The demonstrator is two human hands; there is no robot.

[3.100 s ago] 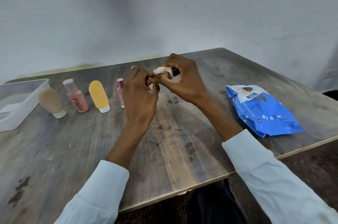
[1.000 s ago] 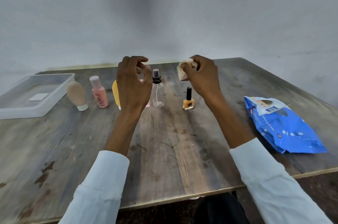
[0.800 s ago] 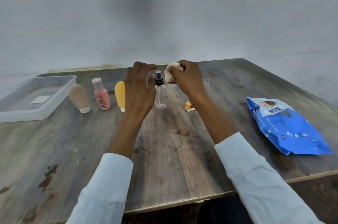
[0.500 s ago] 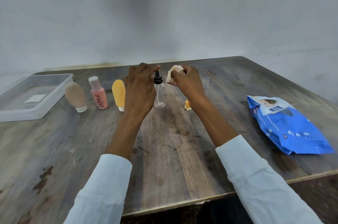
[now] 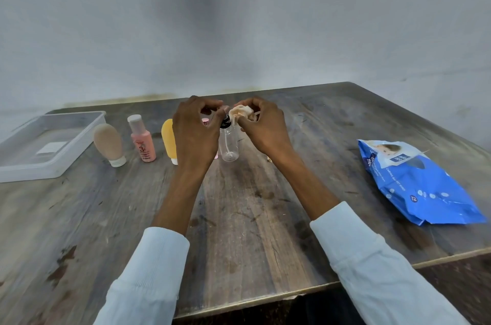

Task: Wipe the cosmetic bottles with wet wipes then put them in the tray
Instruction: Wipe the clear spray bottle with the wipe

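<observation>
Left hand (image 5: 195,136): hovering beside the top of the clear spray bottle (image 5: 229,144), fingers curled, thumb and forefinger closing at its black nozzle; whether they are actually pinching it cannot be told.
Right hand (image 5: 265,129): gripping a crumpled wet wipe (image 5: 240,113) between thumb and curled fingers, holding it against the nozzle from the right.
Clear spray bottle: standing upright on the wooden table (image 5: 239,218), between the two hands, its dip tube showing through the wall.
Row of bottles: a beige tube (image 5: 108,144) standing on its white cap, a pink bottle (image 5: 142,138) with a white cap, and a yellow tube (image 5: 169,140) partly hidden by the left hand, all standing to the left of the spray bottle.
Pink item (image 5: 205,120): showing only as a sliver behind the left hand; too hidden to identify.
Tray (image 5: 39,165): clear plastic, lying at the far left of the table, just beside the beige tube; a white label showing on its floor.
Wipes pack (image 5: 414,184): blue, lying flat at the right of the table, well apart from the bottles.
Sleeves (image 5: 148,271): pale blue, covering both forearms.
</observation>
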